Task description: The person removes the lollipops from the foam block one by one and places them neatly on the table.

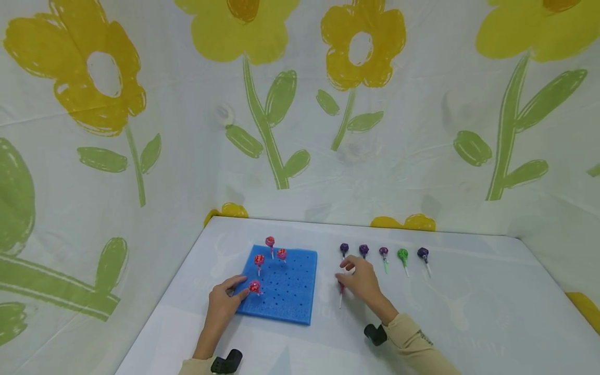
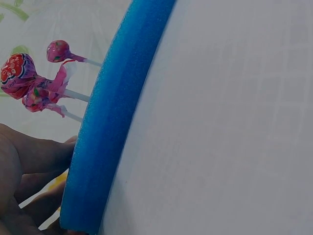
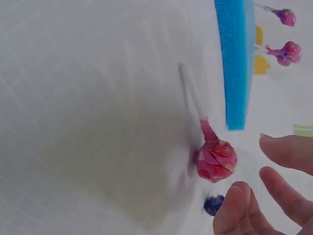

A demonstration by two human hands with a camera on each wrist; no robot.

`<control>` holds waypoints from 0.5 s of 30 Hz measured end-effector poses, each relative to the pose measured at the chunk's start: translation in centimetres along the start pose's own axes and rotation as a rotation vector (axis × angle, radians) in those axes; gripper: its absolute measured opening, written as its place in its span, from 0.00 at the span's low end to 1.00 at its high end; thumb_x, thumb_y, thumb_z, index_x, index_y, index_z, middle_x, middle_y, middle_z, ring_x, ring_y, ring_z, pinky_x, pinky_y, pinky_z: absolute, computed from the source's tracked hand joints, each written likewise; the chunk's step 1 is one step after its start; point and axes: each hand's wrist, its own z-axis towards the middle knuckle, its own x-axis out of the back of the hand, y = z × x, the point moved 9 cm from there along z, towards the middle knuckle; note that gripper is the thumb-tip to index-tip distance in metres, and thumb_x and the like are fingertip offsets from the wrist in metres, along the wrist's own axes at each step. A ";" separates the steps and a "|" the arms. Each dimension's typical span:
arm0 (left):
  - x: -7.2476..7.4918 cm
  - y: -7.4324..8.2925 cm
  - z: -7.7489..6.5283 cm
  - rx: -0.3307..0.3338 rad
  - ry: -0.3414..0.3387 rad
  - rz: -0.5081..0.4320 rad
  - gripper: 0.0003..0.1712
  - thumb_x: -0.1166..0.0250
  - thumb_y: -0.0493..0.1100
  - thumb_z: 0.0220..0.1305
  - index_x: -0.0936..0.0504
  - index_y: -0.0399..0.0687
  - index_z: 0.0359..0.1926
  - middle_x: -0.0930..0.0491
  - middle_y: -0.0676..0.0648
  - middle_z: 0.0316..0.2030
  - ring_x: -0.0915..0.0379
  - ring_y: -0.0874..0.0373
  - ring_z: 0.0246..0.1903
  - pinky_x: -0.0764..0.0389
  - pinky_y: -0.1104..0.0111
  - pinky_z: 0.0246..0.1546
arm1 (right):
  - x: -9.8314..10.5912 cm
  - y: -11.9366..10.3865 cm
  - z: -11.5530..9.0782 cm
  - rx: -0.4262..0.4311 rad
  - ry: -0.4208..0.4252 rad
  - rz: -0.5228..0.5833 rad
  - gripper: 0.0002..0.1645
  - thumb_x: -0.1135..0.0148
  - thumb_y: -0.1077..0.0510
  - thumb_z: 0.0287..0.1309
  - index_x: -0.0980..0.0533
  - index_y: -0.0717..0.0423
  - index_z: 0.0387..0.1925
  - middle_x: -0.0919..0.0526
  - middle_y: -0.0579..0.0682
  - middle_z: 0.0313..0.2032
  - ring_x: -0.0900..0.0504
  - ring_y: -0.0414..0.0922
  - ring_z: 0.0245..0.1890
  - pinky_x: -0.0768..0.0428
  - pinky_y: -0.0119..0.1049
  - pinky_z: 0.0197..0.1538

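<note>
My left hand (image 1: 222, 302) holds the left edge of a blue foam board (image 1: 300, 286) dotted with small holes. Its thumb lies near a red-wrapped lollipop (image 1: 254, 286); in the left wrist view, the fingers (image 2: 41, 152) come against the foam's side and end. Several red and pink lollipops (image 2: 19, 73) stand with their sticks in the foam. To the board's right, my right hand (image 1: 363, 281) reaches over a loose red lollipop (image 3: 216, 160) lying on the table. In the right wrist view, thumb and fingers are spread apart just beside its wrapped head, with nothing between them.
Behind the right hand, several lollipops lie in a row, among them a purple one (image 1: 363, 249), a green one (image 1: 402, 254) and a dark one (image 1: 423, 252). A flower-printed cloth (image 1: 398, 130) hangs around the white table (image 1: 469, 323).
</note>
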 end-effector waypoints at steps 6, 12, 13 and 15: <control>0.1 0.1 0.1 -0.015 0.010 -0.001 0.19 0.32 0.33 0.55 0.19 0.36 0.50 0.24 0.34 0.54 0.33 0.37 0.59 0.31 0.49 0.58 | 0.4 -1.3 0.5 0.076 -0.004 0.090 0.11 0.29 0.62 0.48 0.21 0.58 0.36 0.20 0.53 0.35 0.26 0.45 0.30 0.22 0.33 0.31; 0.0 0.0 0.2 -0.022 0.008 0.002 0.19 0.32 0.32 0.54 0.19 0.35 0.49 0.24 0.34 0.54 0.32 0.38 0.58 0.31 0.50 0.58 | 0.3 -2.7 1.0 0.147 -0.035 0.149 0.12 0.30 0.63 0.49 0.21 0.59 0.37 0.20 0.56 0.36 0.25 0.45 0.31 0.22 0.30 0.32; 0.0 0.1 0.1 -0.024 0.009 0.003 0.19 0.32 0.31 0.54 0.19 0.35 0.49 0.24 0.34 0.53 0.32 0.38 0.58 0.31 0.50 0.58 | 0.2 -2.9 1.1 0.153 -0.039 0.152 0.12 0.30 0.63 0.49 0.21 0.59 0.37 0.20 0.56 0.36 0.25 0.45 0.32 0.22 0.30 0.32; 0.0 0.1 0.0 -0.027 0.009 0.006 0.19 0.32 0.31 0.54 0.19 0.35 0.49 0.24 0.34 0.53 0.32 0.38 0.58 0.30 0.50 0.58 | 0.0 -3.4 1.2 0.166 -0.045 0.151 0.12 0.30 0.64 0.49 0.22 0.59 0.37 0.20 0.56 0.36 0.25 0.44 0.32 0.22 0.31 0.32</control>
